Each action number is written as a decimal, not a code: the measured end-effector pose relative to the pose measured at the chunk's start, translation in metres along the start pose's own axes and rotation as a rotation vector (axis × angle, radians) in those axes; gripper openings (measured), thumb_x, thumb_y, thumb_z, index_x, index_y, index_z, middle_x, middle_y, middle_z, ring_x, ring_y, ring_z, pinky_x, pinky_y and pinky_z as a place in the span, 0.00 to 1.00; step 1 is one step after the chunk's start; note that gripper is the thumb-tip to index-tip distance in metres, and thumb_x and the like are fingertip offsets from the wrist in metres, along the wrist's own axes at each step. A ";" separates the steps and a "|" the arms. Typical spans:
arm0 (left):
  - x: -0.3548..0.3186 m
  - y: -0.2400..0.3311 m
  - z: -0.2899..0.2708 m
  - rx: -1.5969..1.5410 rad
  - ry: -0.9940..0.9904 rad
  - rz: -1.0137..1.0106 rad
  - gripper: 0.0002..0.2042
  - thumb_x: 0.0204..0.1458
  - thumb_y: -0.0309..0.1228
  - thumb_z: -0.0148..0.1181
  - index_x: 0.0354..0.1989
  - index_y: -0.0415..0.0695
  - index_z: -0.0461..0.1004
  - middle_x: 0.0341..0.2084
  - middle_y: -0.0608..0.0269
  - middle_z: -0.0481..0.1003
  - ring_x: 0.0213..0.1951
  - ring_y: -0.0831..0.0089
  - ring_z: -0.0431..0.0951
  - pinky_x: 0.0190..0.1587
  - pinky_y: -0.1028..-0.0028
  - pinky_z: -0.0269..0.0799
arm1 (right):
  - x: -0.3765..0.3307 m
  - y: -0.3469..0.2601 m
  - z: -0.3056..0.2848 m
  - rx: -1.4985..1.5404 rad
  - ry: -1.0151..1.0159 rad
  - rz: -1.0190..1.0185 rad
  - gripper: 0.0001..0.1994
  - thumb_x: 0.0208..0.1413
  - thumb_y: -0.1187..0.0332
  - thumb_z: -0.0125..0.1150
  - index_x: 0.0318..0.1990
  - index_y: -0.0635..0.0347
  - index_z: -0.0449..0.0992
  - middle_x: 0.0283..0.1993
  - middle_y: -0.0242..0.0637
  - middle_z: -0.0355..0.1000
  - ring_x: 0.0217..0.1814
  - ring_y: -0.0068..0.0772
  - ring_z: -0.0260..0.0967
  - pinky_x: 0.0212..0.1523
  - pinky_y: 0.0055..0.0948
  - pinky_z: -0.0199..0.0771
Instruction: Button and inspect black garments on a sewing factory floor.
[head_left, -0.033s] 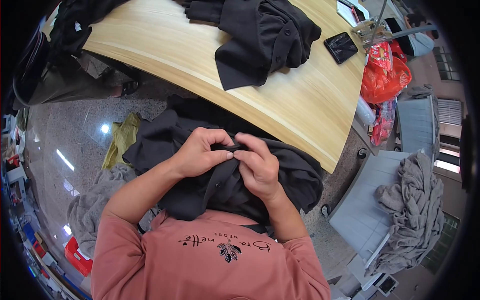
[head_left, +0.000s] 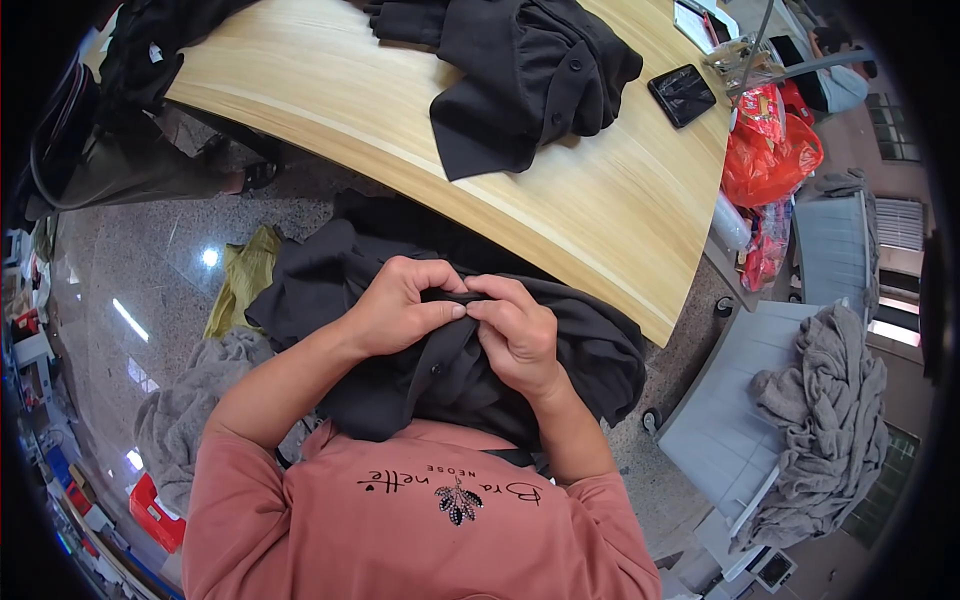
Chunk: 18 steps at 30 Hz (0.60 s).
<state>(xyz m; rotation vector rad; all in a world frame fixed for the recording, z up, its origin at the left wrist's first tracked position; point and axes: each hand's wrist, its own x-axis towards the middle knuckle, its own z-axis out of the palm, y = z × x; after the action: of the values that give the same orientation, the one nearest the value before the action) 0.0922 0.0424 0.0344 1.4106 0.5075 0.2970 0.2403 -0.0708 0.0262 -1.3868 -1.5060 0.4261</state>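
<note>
A black buttoned garment [head_left: 400, 385] lies bunched across my lap, below the table's near edge. My left hand [head_left: 405, 305] pinches a fold of its cloth between thumb and forefinger. Close against those fingertips, my right hand [head_left: 520, 335] pinches the same fold from the other side. What sits right between the fingertips is too small to make out. A dark button [head_left: 436, 370] shows on the placket just below my hands. On the table, a second black garment [head_left: 540, 90] with buttons is heaped in folds.
The wooden table [head_left: 330, 90] spans the front, with a black phone [head_left: 682, 95] near its right end. Red plastic bags [head_left: 770, 160] hang beyond. Grey cloth [head_left: 820, 430] drapes over a pale wheeled cart [head_left: 715, 410] at right. Another person's leg [head_left: 150, 165] is at far left.
My right forefinger has come down and slightly left, closing onto the fold beside the left fingertips. The left hand and the garment stay almost still.
</note>
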 end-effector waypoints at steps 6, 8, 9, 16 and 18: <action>-0.002 -0.004 0.004 0.137 0.098 0.027 0.03 0.45 0.21 0.61 0.29 0.36 0.77 0.23 0.65 0.76 0.28 0.84 0.71 0.31 0.81 0.67 | -0.002 -0.001 -0.003 0.157 -0.081 0.339 0.12 0.38 0.86 0.59 0.34 0.65 0.72 0.33 0.41 0.71 0.28 0.35 0.69 0.30 0.24 0.69; -0.002 -0.004 0.005 0.175 0.113 0.042 0.03 0.44 0.20 0.61 0.29 0.36 0.77 0.23 0.65 0.76 0.28 0.83 0.72 0.31 0.81 0.67 | 0.004 -0.002 -0.002 0.179 -0.075 0.389 0.13 0.40 0.85 0.58 0.37 0.65 0.72 0.32 0.42 0.70 0.29 0.37 0.70 0.29 0.26 0.68; -0.002 -0.005 0.005 0.163 0.137 0.020 0.04 0.44 0.20 0.61 0.29 0.36 0.77 0.23 0.64 0.76 0.28 0.83 0.72 0.31 0.80 0.67 | 0.004 0.001 -0.003 0.117 -0.116 0.325 0.11 0.41 0.83 0.59 0.36 0.64 0.72 0.31 0.42 0.70 0.29 0.41 0.70 0.30 0.29 0.69; -0.006 -0.016 0.017 0.270 0.348 0.111 0.04 0.41 0.19 0.59 0.27 0.37 0.75 0.21 0.56 0.74 0.26 0.66 0.76 0.32 0.72 0.69 | 0.006 0.002 0.002 -0.010 -0.125 0.298 0.06 0.43 0.79 0.60 0.31 0.64 0.74 0.27 0.44 0.70 0.29 0.45 0.70 0.30 0.34 0.69; -0.005 -0.019 0.018 0.426 0.385 0.267 0.04 0.40 0.19 0.59 0.26 0.38 0.74 0.20 0.56 0.73 0.26 0.63 0.75 0.31 0.70 0.67 | 0.005 0.003 0.003 0.007 -0.122 0.335 0.05 0.42 0.79 0.60 0.30 0.64 0.74 0.27 0.44 0.70 0.29 0.46 0.70 0.29 0.34 0.69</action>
<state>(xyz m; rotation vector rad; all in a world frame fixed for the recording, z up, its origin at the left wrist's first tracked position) 0.0951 0.0213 0.0176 1.8518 0.7261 0.7170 0.2403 -0.0641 0.0246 -1.6377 -1.3667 0.7342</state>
